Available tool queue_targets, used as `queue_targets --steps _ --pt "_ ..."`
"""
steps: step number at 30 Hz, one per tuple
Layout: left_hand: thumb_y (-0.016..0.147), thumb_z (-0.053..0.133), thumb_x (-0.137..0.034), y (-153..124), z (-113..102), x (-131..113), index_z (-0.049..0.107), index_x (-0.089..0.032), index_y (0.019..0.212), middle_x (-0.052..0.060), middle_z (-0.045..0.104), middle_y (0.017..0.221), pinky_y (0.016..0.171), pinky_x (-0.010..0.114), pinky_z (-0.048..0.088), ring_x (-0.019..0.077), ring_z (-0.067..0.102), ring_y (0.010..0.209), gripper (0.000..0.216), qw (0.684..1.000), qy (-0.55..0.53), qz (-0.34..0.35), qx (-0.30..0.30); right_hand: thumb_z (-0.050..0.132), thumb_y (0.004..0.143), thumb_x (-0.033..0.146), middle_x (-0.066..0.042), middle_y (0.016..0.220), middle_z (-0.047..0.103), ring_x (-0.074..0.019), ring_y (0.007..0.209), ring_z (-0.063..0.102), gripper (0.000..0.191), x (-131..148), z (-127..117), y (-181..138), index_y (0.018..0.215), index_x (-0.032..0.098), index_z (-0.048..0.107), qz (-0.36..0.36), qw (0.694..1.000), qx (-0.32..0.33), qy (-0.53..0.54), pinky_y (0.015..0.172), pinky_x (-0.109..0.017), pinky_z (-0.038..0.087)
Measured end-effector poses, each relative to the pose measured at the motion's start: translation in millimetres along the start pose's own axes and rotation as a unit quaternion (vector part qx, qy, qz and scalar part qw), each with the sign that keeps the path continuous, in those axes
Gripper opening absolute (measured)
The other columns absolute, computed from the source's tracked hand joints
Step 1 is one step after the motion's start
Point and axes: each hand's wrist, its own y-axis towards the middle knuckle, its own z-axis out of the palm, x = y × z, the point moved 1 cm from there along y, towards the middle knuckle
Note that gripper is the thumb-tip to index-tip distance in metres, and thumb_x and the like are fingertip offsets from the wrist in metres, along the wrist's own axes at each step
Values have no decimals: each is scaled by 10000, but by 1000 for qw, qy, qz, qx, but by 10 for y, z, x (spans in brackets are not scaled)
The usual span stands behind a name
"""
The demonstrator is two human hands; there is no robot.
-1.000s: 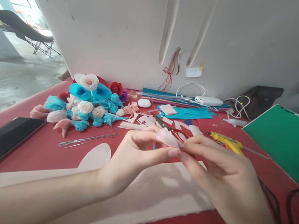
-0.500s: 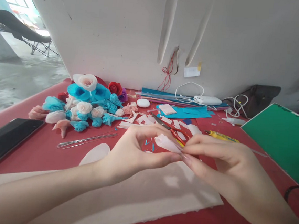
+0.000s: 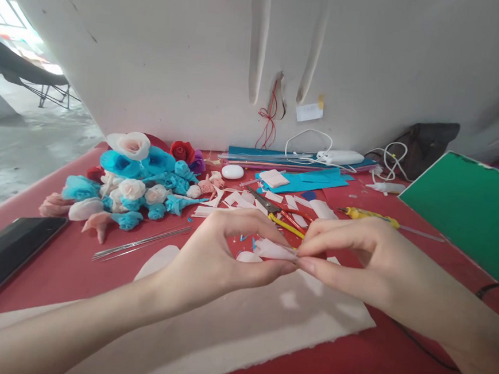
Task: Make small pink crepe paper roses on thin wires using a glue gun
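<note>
A small pale pink paper petal (image 3: pixel 274 250), rolled into a bud, is pinched between my two hands above the table. My left hand (image 3: pixel 223 248) curves around it, thumb and fingertips closed at its narrow end. My right hand (image 3: pixel 360 256) grips the same narrow end from the other side, fingertips meeting those of the left. Below lies a large sheet of pale pink paper (image 3: pixel 238 330). Just beyond the fingers are scissors (image 3: pixel 292 218) with red handles and a yellow-handled tool (image 3: pixel 287 225), both partly hidden by my hands. Pale paper scraps (image 3: pixel 237 199) lie around them.
Blue, white, pink and red paper flowers (image 3: pixel 132 189) are heaped at the left, near thin metal wires (image 3: pixel 141 242) and a black phone (image 3: pixel 11 254). Blue paper (image 3: pixel 314 180), a yellow-handled screwdriver-like tool (image 3: pixel 370 215) and a green board (image 3: pixel 467 215) lie right. A wall (image 3: pixel 177 60) stands behind.
The view has shifted slightly, and the scene sits a little further left. Both hands keep hold of the petal, which now lies flatter and looks more tightly rolled.
</note>
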Motion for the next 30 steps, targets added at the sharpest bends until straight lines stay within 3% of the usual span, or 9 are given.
queue_targets --steps 3,6,15,23,30 --pt "683 686 -220 9 2 0 678 -198 744 -31 669 757 707 211 464 117 607 748 66 1000 27 -8 -9 527 759 230 58 641 551 -87 634 500 174 -3 -15 20 616 244 625 21 999 22 15 637 -205 421" --pt "681 684 -230 16 3 8 682 -198 735 -26 670 755 700 214 464 121 609 748 63 999 38 -12 -16 528 759 240 42 639 556 -90 629 503 183 6 -23 48 602 220 620 46 998 36 29 537 -184 394" --pt "683 645 -186 33 26 79 679 -221 732 -32 667 764 712 228 465 127 605 754 70 998 40 -53 -6 549 743 274 33 622 571 -89 600 485 168 -78 -25 94 620 222 651 54 997 48 29 501 -187 351" --pt "692 604 -191 54 48 104 682 -198 755 0 660 805 455 173 436 136 587 733 100 993 24 -116 13 540 747 308 37 660 617 -102 619 512 167 -135 -52 136 679 239 676 69 995 68 -9 507 -196 350" --pt "705 606 -157 56 55 135 678 -196 760 -19 658 768 571 170 454 111 582 727 98 995 32 -97 13 589 732 338 51 753 630 -117 723 554 119 -97 -17 130 746 251 669 79 995 60 -4 587 -197 398"
